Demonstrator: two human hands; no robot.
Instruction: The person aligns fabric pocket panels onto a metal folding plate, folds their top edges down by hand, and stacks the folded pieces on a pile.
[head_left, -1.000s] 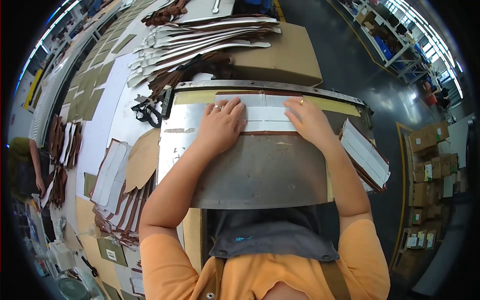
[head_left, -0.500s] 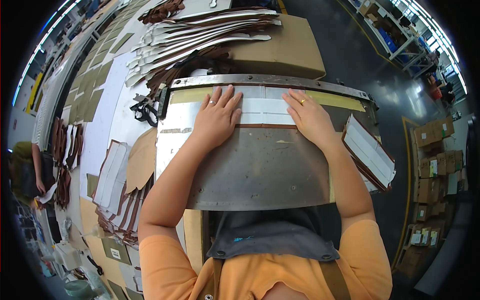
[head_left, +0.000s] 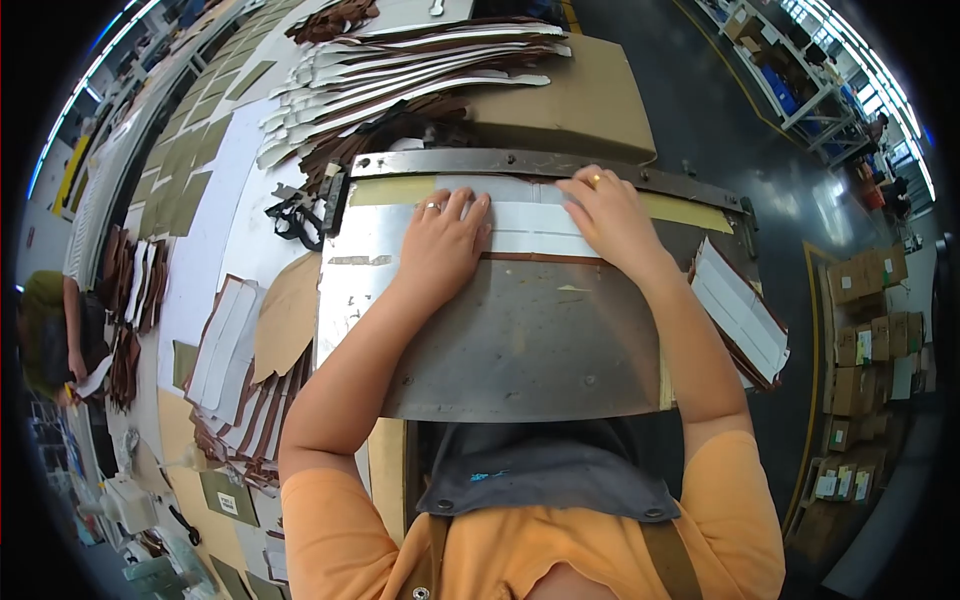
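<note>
Head: panel point(head_left: 535, 228) under each grip point(head_left: 441, 240) point(head_left: 617, 222).

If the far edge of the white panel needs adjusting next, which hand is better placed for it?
Probably the right hand: its fingers bend near the far edge of the white panel, close to the metal bar. The left hand lies flatter on the left part, better suited to steadying.

The left arm point(head_left: 352, 370) and right arm point(head_left: 692, 340) are slanting upward from the lower frame, elbows point(head_left: 722, 422) sitting wide. Left of upper centre, the left hand point(head_left: 440, 245) is lying palm down, fingers point(head_left: 456, 204) pointing up. Right of upper centre, the right hand point(head_left: 617, 222) is arching, its fingers curling leftward.
</note>
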